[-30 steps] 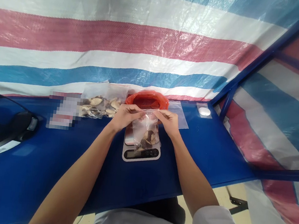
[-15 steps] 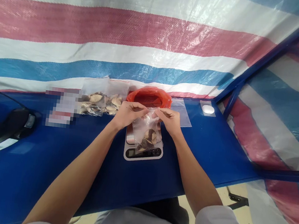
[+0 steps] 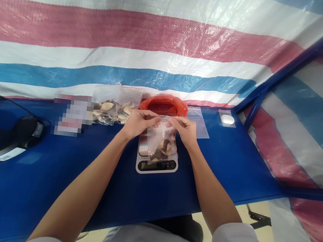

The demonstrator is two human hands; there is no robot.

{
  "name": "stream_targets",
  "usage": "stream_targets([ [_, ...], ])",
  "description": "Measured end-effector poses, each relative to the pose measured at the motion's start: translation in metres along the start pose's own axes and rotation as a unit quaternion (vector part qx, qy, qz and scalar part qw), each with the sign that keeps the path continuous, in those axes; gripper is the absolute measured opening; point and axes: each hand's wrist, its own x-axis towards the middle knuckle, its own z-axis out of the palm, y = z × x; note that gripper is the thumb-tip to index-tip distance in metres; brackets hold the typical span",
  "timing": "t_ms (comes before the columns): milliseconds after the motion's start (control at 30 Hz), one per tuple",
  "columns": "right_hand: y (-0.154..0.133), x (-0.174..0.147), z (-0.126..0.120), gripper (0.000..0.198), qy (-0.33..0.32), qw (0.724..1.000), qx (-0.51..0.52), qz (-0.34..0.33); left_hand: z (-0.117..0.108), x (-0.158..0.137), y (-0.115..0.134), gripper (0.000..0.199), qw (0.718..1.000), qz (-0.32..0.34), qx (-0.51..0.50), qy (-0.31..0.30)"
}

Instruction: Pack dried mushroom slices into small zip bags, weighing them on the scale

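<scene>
A clear zip bag (image 3: 161,144) with brown-and-cream dried slices, like mushroom, in its lower part hangs between my hands. My left hand (image 3: 140,124) pinches the bag's top edge at the left, and my right hand (image 3: 186,131) pinches it at the right. Beneath the bag is a white kitchen scale (image 3: 156,171) with a black control strip; the bag covers part of its plate, and I cannot read the display. Right behind my hands stands an open red plastic bag (image 3: 164,99); its contents are hidden.
Filled clear bags (image 3: 104,108) of slices lie back left beside a blurred-out packet (image 3: 73,116). A flat clear bag (image 3: 202,123) and a white oval object (image 3: 227,119) on clear plastic lie right. A black device (image 3: 28,133) sits far left. Striped sheeting (image 3: 130,32) closes off the back.
The view has shifted slightly, so everything on the table appears a little further right. Both hands still pinch the bag's top edge, which looks pulled a little straighter.
</scene>
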Motion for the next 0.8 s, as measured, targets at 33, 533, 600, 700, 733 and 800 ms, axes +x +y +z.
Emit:
stream_targets([
  [33, 0.001, 0.0, 0.0, 0.033, -0.004, 1.0, -0.006, -0.007, 0.001, 0.0, 0.001, 0.032, 1.0, 0.0, 0.0, 0.004],
  [533, -0.003, 0.001, 0.001, 0.03, 0.002, 0.999, -0.023, -0.04, -0.003, -0.001, -0.002, 0.033, 0.997, -0.032, -0.069, -0.018],
  [600, -0.004, 0.001, 0.002, 0.029, -0.009, 0.998, -0.033, -0.044, 0.0, -0.002, 0.001, 0.033, 0.997, -0.029, -0.063, -0.02],
  [700, -0.004, 0.001, 0.002, 0.031, -0.016, 0.998, -0.045, -0.039, 0.004, -0.002, 0.005, 0.036, 0.998, -0.034, -0.06, -0.015],
  [733, -0.004, 0.001, 0.002, 0.031, -0.013, 0.998, -0.047, -0.037, 0.005, -0.002, 0.006, 0.038, 0.997, -0.039, -0.061, -0.012],
  [800, -0.003, 0.0, 0.002, 0.031, 0.001, 0.998, -0.047, -0.036, 0.006, -0.002, 0.005, 0.041, 0.996, -0.056, -0.07, -0.009],
])
